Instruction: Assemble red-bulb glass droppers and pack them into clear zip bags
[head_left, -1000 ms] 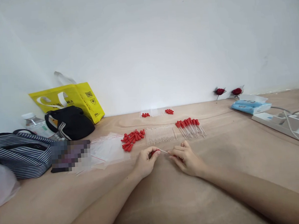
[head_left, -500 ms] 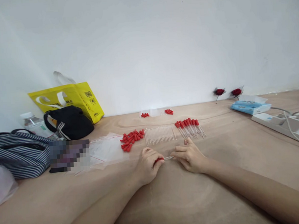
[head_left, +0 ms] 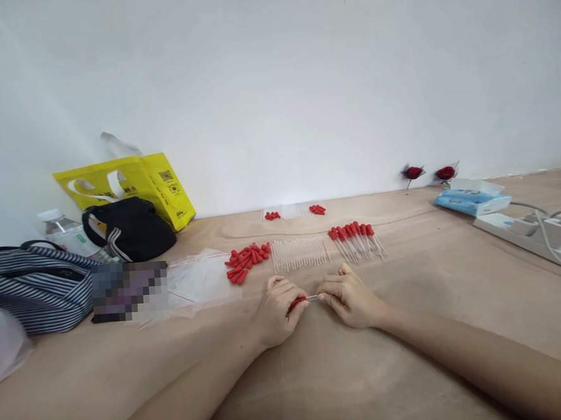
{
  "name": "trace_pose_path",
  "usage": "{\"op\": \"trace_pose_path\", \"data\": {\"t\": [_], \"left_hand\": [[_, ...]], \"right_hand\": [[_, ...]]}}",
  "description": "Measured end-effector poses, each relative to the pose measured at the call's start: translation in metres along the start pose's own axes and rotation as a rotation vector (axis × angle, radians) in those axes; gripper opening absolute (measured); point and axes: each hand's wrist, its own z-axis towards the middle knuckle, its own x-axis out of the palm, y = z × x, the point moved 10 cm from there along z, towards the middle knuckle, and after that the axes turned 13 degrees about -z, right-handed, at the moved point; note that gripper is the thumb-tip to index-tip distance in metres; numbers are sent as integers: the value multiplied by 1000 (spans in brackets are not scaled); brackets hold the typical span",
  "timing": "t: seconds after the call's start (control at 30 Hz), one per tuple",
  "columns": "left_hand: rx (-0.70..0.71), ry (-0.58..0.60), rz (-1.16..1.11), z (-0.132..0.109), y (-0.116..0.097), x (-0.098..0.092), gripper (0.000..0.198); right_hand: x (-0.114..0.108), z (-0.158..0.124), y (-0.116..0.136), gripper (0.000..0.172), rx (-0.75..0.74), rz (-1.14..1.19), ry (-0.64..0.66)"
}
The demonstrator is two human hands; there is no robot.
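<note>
My left hand (head_left: 278, 311) is closed around a red rubber dropper bulb (head_left: 297, 302), most of it hidden by the fingers. From the bulb's end a clear glass dropper tube (head_left: 312, 297) reaches across to my right hand (head_left: 347, 298), whose thumb and fingers pinch its other part. Beyond the hands lie a pile of loose red bulbs (head_left: 248, 259), a row of clear tubes (head_left: 300, 253) and a group of droppers with red bulbs on their tubes (head_left: 356, 238).
Clear zip bags (head_left: 203, 279) lie left of the bulbs. Further left are a striped bag (head_left: 52, 293), a black pouch (head_left: 134, 228), a bottle (head_left: 66, 232) and a yellow bag (head_left: 160, 192). A tissue pack (head_left: 470, 200) and power strip (head_left: 524, 230) stand at right.
My right hand has moved left, closer to my left hand. Less of the glass tube shows between them. The left hand stays nearly in place.
</note>
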Motion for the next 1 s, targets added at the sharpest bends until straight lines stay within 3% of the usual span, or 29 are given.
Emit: {"op": "trace_pose_path", "data": {"t": [0.3,0.53,0.77,1.0], "left_hand": [[-40,9,-30,1,7,1,15],[-107,-11,-42,3,16,-8,11],[-137,-52,-31,0,22,-13,14],[-136,-26,-27,-1,21,-7,16]], "right_hand": [[4,2,-4,25,50,54,64],[2,-1,-19,29,149,131,38],[-13,-6,-17,18,55,95,-60],[-12,-8,-6,19,15,52,-146]]}}
